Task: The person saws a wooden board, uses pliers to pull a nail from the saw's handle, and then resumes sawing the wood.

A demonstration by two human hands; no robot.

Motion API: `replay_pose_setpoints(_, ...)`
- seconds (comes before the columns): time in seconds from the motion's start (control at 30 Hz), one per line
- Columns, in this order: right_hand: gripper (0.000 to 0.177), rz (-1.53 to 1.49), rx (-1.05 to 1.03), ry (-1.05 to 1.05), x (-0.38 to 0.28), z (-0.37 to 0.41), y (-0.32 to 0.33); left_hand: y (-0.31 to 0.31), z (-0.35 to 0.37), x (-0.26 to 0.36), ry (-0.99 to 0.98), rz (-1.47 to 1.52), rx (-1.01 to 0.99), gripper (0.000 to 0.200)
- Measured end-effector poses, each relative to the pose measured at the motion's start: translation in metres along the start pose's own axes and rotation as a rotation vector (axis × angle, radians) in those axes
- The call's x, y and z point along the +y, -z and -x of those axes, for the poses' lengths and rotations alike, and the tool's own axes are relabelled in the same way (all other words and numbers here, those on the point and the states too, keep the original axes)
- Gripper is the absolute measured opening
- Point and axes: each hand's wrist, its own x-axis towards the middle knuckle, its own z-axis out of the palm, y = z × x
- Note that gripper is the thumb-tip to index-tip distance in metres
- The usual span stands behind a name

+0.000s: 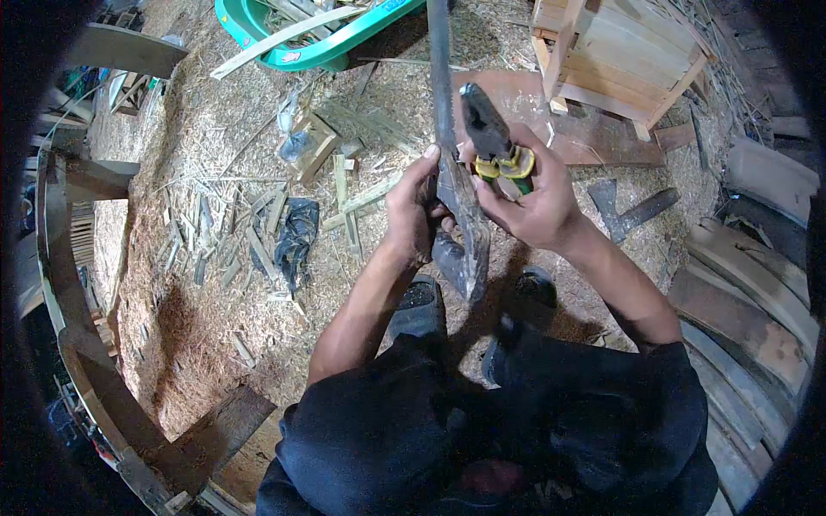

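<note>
My left hand (411,211) is closed around the worn, dark handle of what looks like a handsaw (441,69). Its long grey blade points away from me, and the handle end (469,271) hangs toward my body. Pliers (487,125) with yellow and green grips are in my right hand (544,193), jaws pointing up and away. The fingertips of that hand are close against the saw's handle, where it joins the blade. Whether the plier jaws grip anything is not visible; they appear beside the blade.
A hatchet (632,211) lies on the shavings to the right. Wood offcuts (348,206) and a black plastic bag (297,236) litter the left. Ahead are a green basin (344,43) of scraps and a wooden cabinet-like piece (628,56). Curved boards (748,310) and a curved frame (69,292) flank me.
</note>
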Motion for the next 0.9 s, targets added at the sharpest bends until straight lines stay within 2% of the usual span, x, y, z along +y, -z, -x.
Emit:
replay_pose_setpoints(0.1, 0.036, 0.045, -0.012, 0.007, 0.0, -0.001, 0.001, -0.004, -0.002, 0.002, -0.047, -0.048, 0.056, 0.045)
replay_pose_setpoints(0.2, 0.038, 0.179, -0.039, 0.129, 0.0, -0.004, 0.006, -0.001, -0.002, 0.002, -0.028, -0.07, 0.041, 0.045)
replay_pose_setpoints(0.27, 0.039, 0.164, -0.048, 0.097, 0.0, -0.001, 0.006, 0.001, -0.002, 0.0, -0.023, -0.092, 0.0, 0.046)
replay_pose_setpoints(0.4, 0.038, 0.15, 0.009, 0.091, 0.003, 0.005, 0.011, -0.002, -0.009, -0.001, -0.123, -0.024, 0.179, 0.043)
replay_pose_setpoints(0.5, 0.036, 0.422, -0.065, 0.014, -0.018, 0.002, 0.029, 0.017, -0.012, 0.007, -0.124, -0.2, 0.068, 0.042)
replay_pose_setpoints(0.53, 0.034, 0.471, -0.119, 0.077, -0.021, -0.001, 0.031, 0.009, -0.011, 0.007, -0.146, -0.171, 0.081, 0.043)
replay_pose_setpoints(0.63, 0.035, 0.538, -0.176, 0.161, -0.012, 0.0, 0.037, 0.006, -0.01, 0.007, -0.159, -0.219, 0.08, 0.046)
replay_pose_setpoints(0.73, 0.036, 0.473, -0.15, 0.1, -0.021, 0.002, 0.031, -0.001, -0.005, 0.009, -0.12, -0.237, 0.048, 0.05)
replay_pose_setpoints(0.83, 0.034, 0.457, -0.106, 0.157, -0.023, 0.003, 0.03, 0.013, -0.01, 0.004, -0.152, -0.337, 0.009, 0.054)
replay_pose_setpoints(0.9, 0.032, 0.549, -0.245, 0.128, -0.014, 0.002, 0.033, 0.019, -0.012, 0.0, -0.167, -0.353, -0.014, 0.053)
